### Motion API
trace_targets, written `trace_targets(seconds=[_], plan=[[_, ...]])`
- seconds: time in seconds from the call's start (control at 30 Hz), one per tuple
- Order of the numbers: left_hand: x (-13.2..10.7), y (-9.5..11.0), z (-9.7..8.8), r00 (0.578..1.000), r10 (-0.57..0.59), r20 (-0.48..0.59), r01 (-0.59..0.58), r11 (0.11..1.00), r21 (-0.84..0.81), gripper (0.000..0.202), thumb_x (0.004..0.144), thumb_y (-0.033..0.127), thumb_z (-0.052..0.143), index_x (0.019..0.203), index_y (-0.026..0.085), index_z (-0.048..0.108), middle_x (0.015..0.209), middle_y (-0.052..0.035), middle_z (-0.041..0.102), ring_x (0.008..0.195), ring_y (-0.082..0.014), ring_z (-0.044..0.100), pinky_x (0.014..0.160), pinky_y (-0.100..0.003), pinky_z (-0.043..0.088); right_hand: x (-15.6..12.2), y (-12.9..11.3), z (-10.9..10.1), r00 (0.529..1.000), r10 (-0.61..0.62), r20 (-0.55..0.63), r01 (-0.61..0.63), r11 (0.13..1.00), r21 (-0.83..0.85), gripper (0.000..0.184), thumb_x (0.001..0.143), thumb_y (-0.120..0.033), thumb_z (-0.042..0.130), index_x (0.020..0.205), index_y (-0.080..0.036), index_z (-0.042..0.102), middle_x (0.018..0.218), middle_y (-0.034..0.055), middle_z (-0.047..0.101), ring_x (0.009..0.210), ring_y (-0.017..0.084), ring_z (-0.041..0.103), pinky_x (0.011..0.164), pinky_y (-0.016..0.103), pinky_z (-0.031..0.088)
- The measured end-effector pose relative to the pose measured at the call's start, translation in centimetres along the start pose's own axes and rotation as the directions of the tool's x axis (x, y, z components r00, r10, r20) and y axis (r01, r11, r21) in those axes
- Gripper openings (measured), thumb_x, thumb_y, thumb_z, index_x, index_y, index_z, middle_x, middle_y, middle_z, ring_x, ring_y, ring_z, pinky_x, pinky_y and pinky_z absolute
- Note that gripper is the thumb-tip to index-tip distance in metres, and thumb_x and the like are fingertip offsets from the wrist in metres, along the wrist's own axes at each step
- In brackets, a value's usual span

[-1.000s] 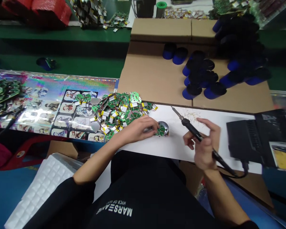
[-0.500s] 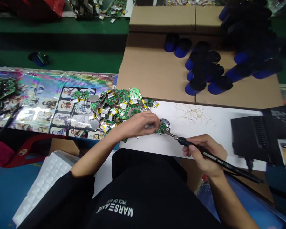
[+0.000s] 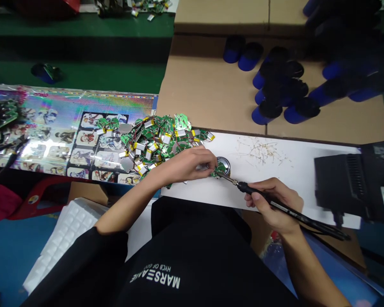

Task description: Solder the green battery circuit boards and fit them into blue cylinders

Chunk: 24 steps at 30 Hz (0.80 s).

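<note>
My right hand [image 3: 273, 204] is wrapped round the black handle of a soldering iron [image 3: 240, 185]. The iron's metal tip meets a small green circuit board [image 3: 220, 169] that lies against a round, silver-rimmed part [image 3: 226, 164]. My left hand [image 3: 198, 164] is closed in a pinch at the board's left edge. Whether its fingertips grip the board or a wire on it is hidden. Just left of that hand spreads a pile of green circuit boards [image 3: 166, 124] with silver, yellow-taped battery cells and thin wires.
Wire clippings [image 3: 262, 151] lie on the white work surface [image 3: 198, 192]. A black box [image 3: 336, 183] stands at the right. Several blue-and-black cylinders [image 3: 267, 111] stand on cardboard [image 3: 198, 85] behind. Printed shiny sheets [image 3: 60, 145] cover the left side, with more boards [image 3: 1, 111].
The view has shifted slightly. Both hands keep almost the same pose, with the iron's tip still at the board beside the left fingers.
</note>
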<state>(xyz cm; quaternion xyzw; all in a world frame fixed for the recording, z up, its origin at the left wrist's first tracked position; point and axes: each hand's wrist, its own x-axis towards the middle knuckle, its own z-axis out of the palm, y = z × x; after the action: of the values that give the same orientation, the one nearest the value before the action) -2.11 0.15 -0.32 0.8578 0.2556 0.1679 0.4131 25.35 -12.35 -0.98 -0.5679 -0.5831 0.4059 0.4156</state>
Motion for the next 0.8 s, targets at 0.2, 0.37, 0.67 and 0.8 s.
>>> trace_targets(seconds=[0.2, 0.37, 0.67, 0.8], plan=[[0.0, 0.0, 0.0, 1.000, 0.020, -0.014, -0.020, 1.000, 0.005, 0.014, 0.101, 0.017, 0.056, 0.094, 0.021, 0.067, 0.108, -0.0049, 0.077, 0.104, -0.0198, 0.068, 0.099, -0.038, 0.051, -0.3, -0.2, -0.2, 0.998, -0.032, -0.063, 0.032, 0.999, -0.008, 0.013, 0.092, -0.033, 0.079, 0.098, -0.021, 0.077, 0.067, 0.0023, 0.077, 0.049, 0.018, 0.072, 0.046, 0.027, 0.061], [0.0, 0.0, 0.0, 1.000, 0.012, -0.012, -0.012, 1.000, 0.002, 0.014, 0.100, 0.015, 0.056, 0.093, 0.021, 0.066, 0.108, -0.0047, 0.077, 0.104, -0.0198, 0.068, 0.099, -0.038, 0.051, 0.1, -1.0, 0.5, 0.935, -0.106, -0.338, 0.160, 0.978, 0.134, 0.023, 0.097, -0.041, 0.075, 0.112, -0.024, 0.072, 0.083, 0.0051, 0.082, 0.053, 0.020, 0.074, 0.041, 0.030, 0.055], [-0.1, -0.1, 0.2, 0.999, 0.024, -0.024, -0.023, 1.000, 0.015, 0.013, 0.101, 0.017, 0.057, 0.094, 0.021, 0.067, 0.110, -0.0052, 0.077, 0.104, -0.0201, 0.068, 0.099, -0.039, 0.052, 1.3, 0.5, 5.1, 0.924, -0.374, -0.079, 0.339, 0.897, -0.284, 0.028, 0.095, -0.025, 0.077, 0.121, -0.026, 0.066, 0.112, 0.0088, 0.079, 0.104, 0.029, 0.076, 0.092, 0.048, 0.064], [-0.3, 0.2, 1.1, 0.997, 0.025, -0.069, -0.020, 0.997, 0.069, 0.011, 0.103, 0.022, 0.058, 0.096, 0.020, 0.066, 0.108, -0.0052, 0.076, 0.103, -0.0199, 0.068, 0.099, -0.038, 0.051, 2.5, 1.5, 5.7, 0.901, -0.433, -0.031, 0.401, 0.858, -0.322, 0.042, 0.090, -0.020, 0.082, 0.127, -0.026, 0.060, 0.112, 0.0083, 0.075, 0.098, 0.027, 0.072, 0.085, 0.046, 0.063]])
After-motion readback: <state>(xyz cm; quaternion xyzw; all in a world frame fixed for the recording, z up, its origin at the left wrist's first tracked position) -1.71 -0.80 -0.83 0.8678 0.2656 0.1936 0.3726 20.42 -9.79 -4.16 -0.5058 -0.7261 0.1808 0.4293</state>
